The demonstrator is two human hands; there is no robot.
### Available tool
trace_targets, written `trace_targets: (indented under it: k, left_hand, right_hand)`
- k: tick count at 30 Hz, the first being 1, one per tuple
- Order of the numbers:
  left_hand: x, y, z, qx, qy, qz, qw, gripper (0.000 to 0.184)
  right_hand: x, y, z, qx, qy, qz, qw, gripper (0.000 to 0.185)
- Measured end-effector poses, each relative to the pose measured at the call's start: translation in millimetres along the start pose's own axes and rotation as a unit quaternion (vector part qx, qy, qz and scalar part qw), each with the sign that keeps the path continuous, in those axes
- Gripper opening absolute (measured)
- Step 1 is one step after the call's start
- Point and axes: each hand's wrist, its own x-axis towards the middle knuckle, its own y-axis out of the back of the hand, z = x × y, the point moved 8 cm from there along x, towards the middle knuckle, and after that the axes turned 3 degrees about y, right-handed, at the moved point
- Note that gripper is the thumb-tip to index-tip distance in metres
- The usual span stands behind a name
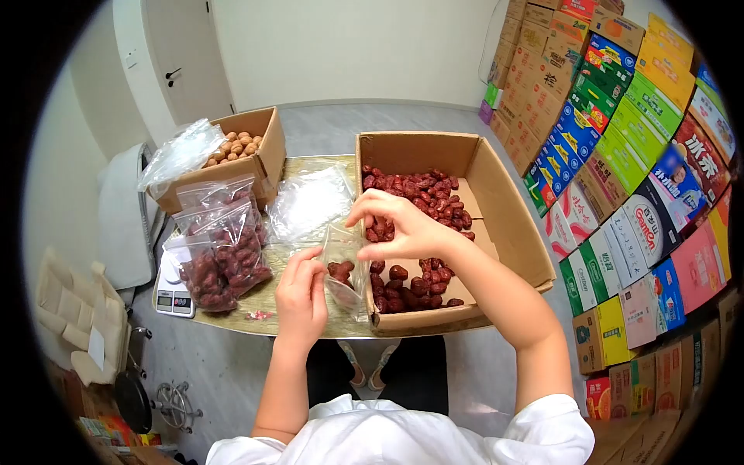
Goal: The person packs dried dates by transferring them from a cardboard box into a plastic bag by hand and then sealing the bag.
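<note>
My left hand [304, 291] pinches the left edge of a clear plastic bag [342, 249] that has a few red dates in its lower part. My right hand [391, 225] is over the bag's right side and the left wall of the cardboard box of dates [496, 178], its fingers curved and apart from the thumb; whether it holds anything small is hidden. Red dates [422, 287] lie in that box, in a heap at the back and another at the front. Filled zip bags of dates [236, 252] stand left of my left hand, by a white digital scale [173, 291].
A box [267, 155] of walnuts [236, 146] with plastic bags on it stands at the back left. Flat clear bags [310, 198] lie mid-table. Stacked cartons [612, 201] line the right side; an office chair [85, 318] is at the left.
</note>
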Motion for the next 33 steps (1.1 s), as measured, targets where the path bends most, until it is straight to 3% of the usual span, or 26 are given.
trace_targets:
  k: [3,13,15,17,19,22,33]
  left_hand:
    - [0,0,-1,-0.011,0.028,-0.012,0.999,0.014]
    - [-1,4,-3,-0.026,0.048,-0.025,0.998,0.012]
    - [-1,4,-3,-0.025,0.045,-0.024,0.998,0.011]
    - [0,6,-1,-0.02,0.036,-0.019,0.999,0.011]
    - [-1,6,-2,-0.012,0.027,-0.018,0.999,0.012]
    - [-2,6,-2,-0.005,0.02,-0.017,1.0,0.014]
    - [-5,7,-5,-0.014,0.042,-0.029,0.999,0.011]
  right_hand:
    - [-3,8,20,-0.047,-0.066,0.027,0.996,0.031]
    - [-33,-15,86,-0.1,-0.209,-0.16,0.959,0.03]
    - [-42,-30,100,-0.168,-0.23,-0.247,0.926,0.034]
    - [-53,-42,109,-0.189,-0.229,-0.294,0.909,0.057]
    - [-59,-49,106,-0.247,-0.242,-0.336,0.876,0.068]
    - [-65,-64,112,-0.239,-0.234,-0.378,0.863,0.071]
    - [-66,-72,112,-0.295,-0.236,-0.356,0.855,0.066]
